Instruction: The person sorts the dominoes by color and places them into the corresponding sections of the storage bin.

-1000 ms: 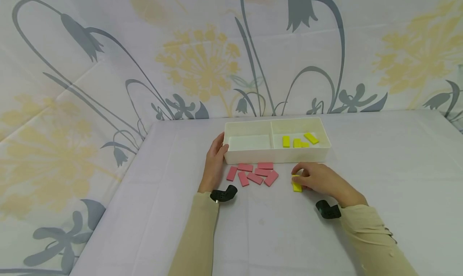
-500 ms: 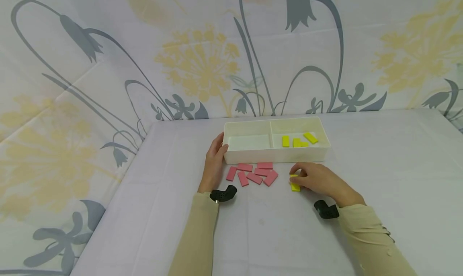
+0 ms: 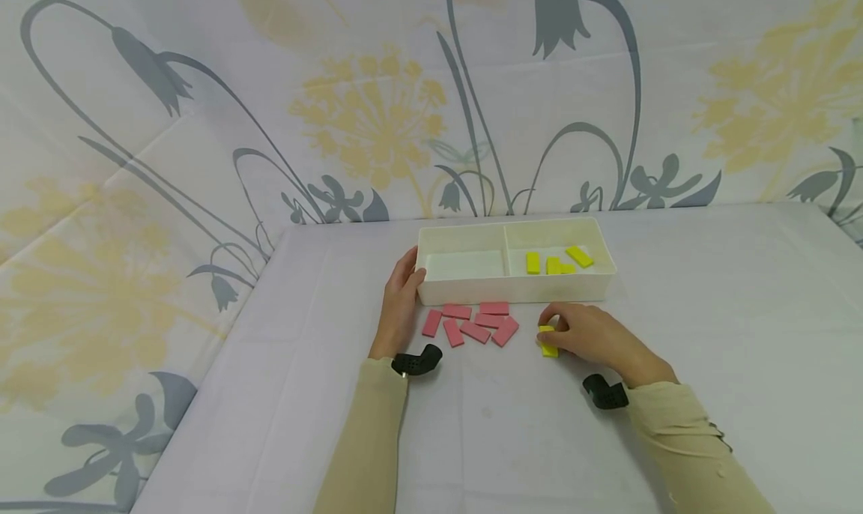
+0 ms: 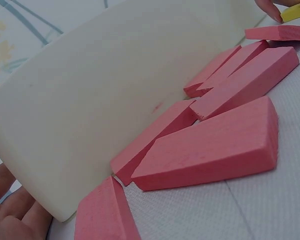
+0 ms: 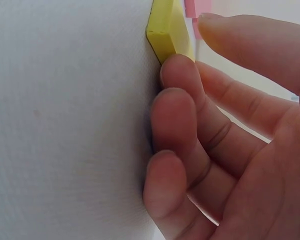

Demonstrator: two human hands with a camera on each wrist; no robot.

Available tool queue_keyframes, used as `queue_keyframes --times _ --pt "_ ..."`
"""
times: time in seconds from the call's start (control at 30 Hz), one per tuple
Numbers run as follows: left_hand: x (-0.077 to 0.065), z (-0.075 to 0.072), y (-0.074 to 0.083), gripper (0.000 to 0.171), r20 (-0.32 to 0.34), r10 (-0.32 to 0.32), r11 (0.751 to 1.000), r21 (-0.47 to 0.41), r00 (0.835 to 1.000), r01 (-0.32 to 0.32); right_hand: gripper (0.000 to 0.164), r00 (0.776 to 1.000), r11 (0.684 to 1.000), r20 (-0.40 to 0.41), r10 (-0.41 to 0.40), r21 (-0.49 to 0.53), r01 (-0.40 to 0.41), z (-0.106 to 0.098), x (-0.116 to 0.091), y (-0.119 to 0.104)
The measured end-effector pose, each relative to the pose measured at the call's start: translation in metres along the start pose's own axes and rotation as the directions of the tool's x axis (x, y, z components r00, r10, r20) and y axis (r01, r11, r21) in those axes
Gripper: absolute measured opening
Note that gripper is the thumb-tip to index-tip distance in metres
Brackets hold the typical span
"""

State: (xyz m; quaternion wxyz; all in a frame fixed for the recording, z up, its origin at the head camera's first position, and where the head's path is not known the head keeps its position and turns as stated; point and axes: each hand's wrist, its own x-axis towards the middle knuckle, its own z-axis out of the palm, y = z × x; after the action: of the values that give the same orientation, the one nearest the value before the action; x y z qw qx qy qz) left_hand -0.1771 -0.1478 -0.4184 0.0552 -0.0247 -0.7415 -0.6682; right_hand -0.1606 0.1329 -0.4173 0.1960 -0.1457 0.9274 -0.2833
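Observation:
My left hand [image 3: 399, 300] holds the left end of a white two-compartment box [image 3: 519, 291], thumb at its front corner. In the left wrist view, part of that hand [image 4: 15, 212] shows beyond the box's end wall. Over a yellow block [image 3: 550, 352] on the table, my right hand [image 3: 593, 338] has its fingers curled about it, partly covering it. The right wrist view shows the fingertips against the yellow block [image 5: 162, 32], with the thumb raised above. Several pink blocks [image 3: 476, 332] lie before the box, between the hands.
Several yellow blocks [image 3: 533, 263] lie in the box's right compartment; the left compartment [image 3: 465, 264] shows its bare floor. A white cloth [image 3: 499, 439] covers the table. Behind it hangs a flower-patterned curtain [image 3: 270, 87].
My right hand has shifted slightly left, and the yellow block beneath it has moved the same way. The left hand, box and pink blocks stay in place.

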Motion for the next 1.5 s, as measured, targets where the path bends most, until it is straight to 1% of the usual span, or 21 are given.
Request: queue_keyframes --times 0.23,0.5,0.73,0.8,0.97,1.07,1.3,1.43,1.5 --pt "0.0 0.0 0.0 0.046 0.001 0.002 1.0 0.015 1.0 -0.002 0.035 1.0 0.997 0.001 0.025 -0.076 -0.025 0.001 -0.002 -0.006" --pt "0.001 0.0 -0.002 0.045 -0.009 0.009 1.0 0.006 1.0 -0.009 0.037 0.999 0.993 -0.005 0.04 -0.108 -0.041 0.002 -0.003 -0.011" --pt "0.012 -0.002 -0.024 0.045 -0.03 0.01 1.0 0.009 0.999 -0.01 0.04 0.998 0.99 0.006 0.055 -0.133 -0.053 0.005 -0.003 -0.013" --pt "0.013 -0.001 -0.026 0.044 -0.036 0.008 1.0 0.013 0.999 -0.008 0.037 0.998 0.989 0.003 0.055 -0.137 -0.054 0.006 -0.004 -0.014" --pt "0.013 -0.001 -0.027 0.044 -0.043 0.008 1.0 0.017 0.999 -0.007 0.03 0.999 0.989 -0.012 0.041 -0.139 -0.042 0.007 -0.005 -0.016" --pt "0.012 -0.001 -0.027 0.045 -0.043 0.003 1.0 0.016 0.999 -0.003 0.028 0.999 0.99 -0.017 0.034 -0.135 -0.036 0.007 -0.006 -0.016" --pt "0.012 -0.001 -0.027 0.045 -0.038 0.005 1.0 0.009 0.999 -0.005 0.035 0.997 0.994 0.008 0.071 -0.081 -0.071 0.004 -0.003 -0.013" --pt "0.013 -0.001 -0.026 0.044 -0.035 0.008 1.0 0.001 0.999 -0.008 0.038 0.998 0.996 0.001 0.063 -0.055 -0.063 0.001 -0.003 -0.012" --pt "0.011 -0.001 -0.023 0.045 -0.027 0.001 1.0 -0.008 1.0 -0.001 0.038 0.999 0.998 -0.01 0.049 -0.048 -0.049 0.0 -0.002 -0.01"
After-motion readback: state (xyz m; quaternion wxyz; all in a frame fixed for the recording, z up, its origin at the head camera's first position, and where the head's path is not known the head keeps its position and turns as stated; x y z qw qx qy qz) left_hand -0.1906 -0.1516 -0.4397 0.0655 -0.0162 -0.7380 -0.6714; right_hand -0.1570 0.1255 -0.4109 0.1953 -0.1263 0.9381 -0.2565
